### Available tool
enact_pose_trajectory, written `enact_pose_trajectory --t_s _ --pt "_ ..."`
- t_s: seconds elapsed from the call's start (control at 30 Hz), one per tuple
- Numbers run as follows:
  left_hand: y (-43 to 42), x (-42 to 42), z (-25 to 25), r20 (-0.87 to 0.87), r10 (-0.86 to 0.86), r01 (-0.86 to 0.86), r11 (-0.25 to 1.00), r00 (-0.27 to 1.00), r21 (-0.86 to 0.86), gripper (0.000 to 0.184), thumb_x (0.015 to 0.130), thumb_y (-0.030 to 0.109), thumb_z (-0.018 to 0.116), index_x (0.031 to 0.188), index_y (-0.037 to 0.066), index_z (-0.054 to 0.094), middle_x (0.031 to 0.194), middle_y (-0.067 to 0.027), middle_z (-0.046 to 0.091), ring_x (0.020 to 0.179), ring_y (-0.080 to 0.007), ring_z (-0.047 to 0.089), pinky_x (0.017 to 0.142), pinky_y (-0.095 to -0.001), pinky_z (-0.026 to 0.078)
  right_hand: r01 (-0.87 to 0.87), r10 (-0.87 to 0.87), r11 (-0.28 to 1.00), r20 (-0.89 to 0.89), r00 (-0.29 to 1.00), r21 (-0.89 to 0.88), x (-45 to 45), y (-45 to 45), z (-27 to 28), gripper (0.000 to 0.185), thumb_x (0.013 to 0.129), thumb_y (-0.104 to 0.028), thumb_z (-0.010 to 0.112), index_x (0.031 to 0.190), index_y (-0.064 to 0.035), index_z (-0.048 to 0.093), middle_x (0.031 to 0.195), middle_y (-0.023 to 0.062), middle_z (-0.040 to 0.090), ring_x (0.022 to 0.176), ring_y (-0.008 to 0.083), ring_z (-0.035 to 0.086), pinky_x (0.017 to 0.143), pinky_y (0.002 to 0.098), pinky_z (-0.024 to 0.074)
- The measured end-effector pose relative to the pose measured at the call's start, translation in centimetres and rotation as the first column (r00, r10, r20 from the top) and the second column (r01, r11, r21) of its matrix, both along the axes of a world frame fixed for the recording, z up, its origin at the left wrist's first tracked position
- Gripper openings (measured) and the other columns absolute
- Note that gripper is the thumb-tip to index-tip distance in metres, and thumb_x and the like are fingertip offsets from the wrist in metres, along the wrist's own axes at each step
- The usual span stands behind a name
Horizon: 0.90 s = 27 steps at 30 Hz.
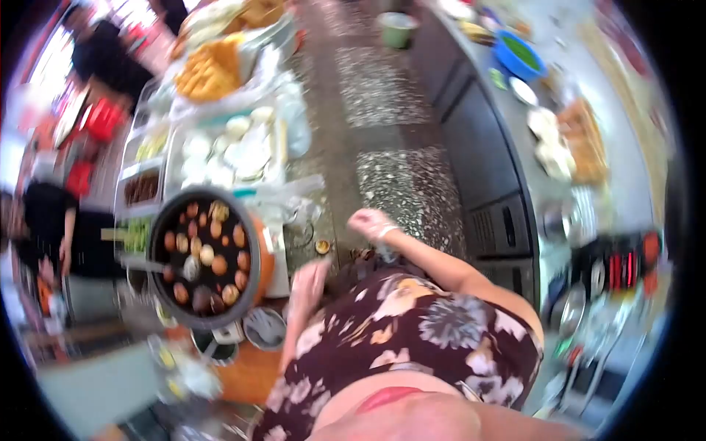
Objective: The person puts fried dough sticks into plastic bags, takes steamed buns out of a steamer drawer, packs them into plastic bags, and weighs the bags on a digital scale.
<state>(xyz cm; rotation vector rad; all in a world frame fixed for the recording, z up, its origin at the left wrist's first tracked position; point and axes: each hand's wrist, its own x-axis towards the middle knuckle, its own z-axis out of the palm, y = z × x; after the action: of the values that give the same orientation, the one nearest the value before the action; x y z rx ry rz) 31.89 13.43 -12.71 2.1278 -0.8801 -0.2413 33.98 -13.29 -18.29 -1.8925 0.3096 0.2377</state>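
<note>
My right hand (370,223) hangs over the aisle in front of my body, in what looks like a thin clear glove. Its fingers are curled in, and nothing shows in them. Nearer the stall, my left hand (309,282) is smeared by motion, so its fingers are hard to read. Left of it stands a large round pot (156,283) of dark liquid with several eggs (219,264) in it. A ladle (190,269) rests in the liquid, its handle over the pot's left rim. Neither hand touches the pot.
Beyond the pot sits a clear tray (282,151) of pale round food, with fried golden pieces (209,70) farther off. On the right counter are a blue bowl (540,72) of greens and a brown tray (586,140). A green bucket (397,31) stands on the floor. People in dark clothes (110,55) are at left.
</note>
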Motion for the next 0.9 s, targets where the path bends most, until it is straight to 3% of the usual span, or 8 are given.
enact_pose_trajectory --t_s 0.03,0.1,0.17,0.33,0.57,0.7,0.77,0.9 --pt "-1.9 1.4 -1.3 0.159 -0.090 0.069 0.989 0.983 0.135 0.032 0.086 0.007 0.048 0.116 0.005 0.056 0.108 -0.0127 0.060 0.101 -0.0287 0.057 0.083 -0.0390 0.047 0.090 -0.092 0.994 0.023 0.996 0.065 -0.9 -2.2 2.3 0.014 0.085 -0.018 0.059 0.081 -0.0057 0.066 0.074 -0.0014 0.063 0.067 0.0090 0.057 0.063 0.0240 0.0468" --pt "-7.9 3.9 1.5 0.372 -0.043 0.039 0.999 0.927 0.019 0.027 0.086 0.009 0.051 0.111 0.005 0.059 0.102 -0.0139 0.062 0.095 -0.0301 0.059 0.080 -0.0399 0.048 0.183 -0.173 0.963 -0.071 0.982 0.199 -1.6 -8.0 0.3 0.015 0.085 -0.018 0.061 0.082 -0.0045 0.065 0.073 -0.0015 0.063 0.066 0.0083 0.056 0.062 0.0229 0.0462" --pt "-14.0 6.2 1.6 0.093 0.073 -0.059 0.989 0.993 -0.139 0.021 0.086 0.014 0.055 0.102 0.004 0.062 0.094 -0.0151 0.064 0.088 -0.0327 0.061 0.077 -0.0409 0.049 0.283 -0.275 0.934 -0.069 0.959 0.219 -2.4 -12.7 -0.2 0.015 0.085 -0.018 0.061 0.082 -0.0039 0.065 0.073 -0.0004 0.062 0.065 0.0079 0.055 0.062 0.0228 0.0461" --pt "-23.7 10.0 0.8 0.076 0.169 -0.163 0.983 0.983 -0.086 0.016 0.085 0.019 0.059 0.091 0.006 0.063 0.092 -0.0129 0.065 0.085 -0.0316 0.062 0.075 -0.0395 0.049 0.418 -0.409 0.884 -0.083 0.908 0.211 -2.3 -20.9 -2.4 0.015 0.088 -0.015 0.060 0.081 -0.0022 0.062 0.073 0.0023 0.062 0.067 0.0098 0.054 0.064 0.0237 0.0451" --pt "-26.0 20.6 -2.6 -0.177 0.629 -0.642 0.767 0.757 -0.020 0.024 0.084 0.025 0.065 0.082 0.001 0.062 0.071 -0.0147 0.062 0.067 -0.0272 0.061 0.063 -0.0364 0.046 0.147 -0.136 0.958 -0.062 0.989 0.246 8.5 -23.0 -5.4 0.016 0.089 -0.017 0.061 0.084 -0.0025 0.063 0.076 0.0017 0.062 0.069 0.0097 0.056 0.067 0.0246 0.0476" --pt "-27.7 31.2 -8.5 -0.460 0.703 -0.819 0.565 0.542 -0.101 0.022 0.086 0.022 0.061 0.088 0.000 0.064 0.070 -0.0112 0.064 0.066 -0.0192 0.059 0.066 -0.0324 0.047 -0.027 0.039 0.990 -0.082 0.996 0.141 20.3 -22.6 -3.5 0.017 0.089 -0.018 0.057 0.082 -0.0037 0.063 0.076 0.0005 0.061 0.070 0.0097 0.054 0.067 0.0246 0.0455" --pt "-29.4 37.9 -13.8 -0.455 0.727 -0.857 0.445 0.515 -0.259 0.021 0.085 0.020 0.062 0.093 0.001 0.065 0.076 -0.0099 0.066 0.073 -0.0182 0.062 0.071 -0.0298 0.048 -0.057 0.072 0.992 -0.137 0.988 0.112 26.9 -22.8 -3.3 0.019 0.087 -0.020 0.058 0.083 -0.0031 0.063 0.076 0.0016 0.062 0.072 0.0092 0.055 0.068 0.0256 0.0455" --pt "-34.8 51.2 -18.0 -0.638 0.677 -0.930 0.300 0.366 -0.214 0.045 0.080 0.026 0.069 0.111 -0.004 0.058 0.103 -0.0177 0.064 0.092 -0.0248 0.062 0.083 -0.0345 0.047 -0.175 0.169 0.985 -0.215 0.962 -0.007 39.5 -22.9 -4.0 0.019 0.087 -0.020 0.058 0.085 -0.0021 0.064 0.076 0.0014 0.062 0.073 0.0097 0.056 0.069 0.0263 0.0463"
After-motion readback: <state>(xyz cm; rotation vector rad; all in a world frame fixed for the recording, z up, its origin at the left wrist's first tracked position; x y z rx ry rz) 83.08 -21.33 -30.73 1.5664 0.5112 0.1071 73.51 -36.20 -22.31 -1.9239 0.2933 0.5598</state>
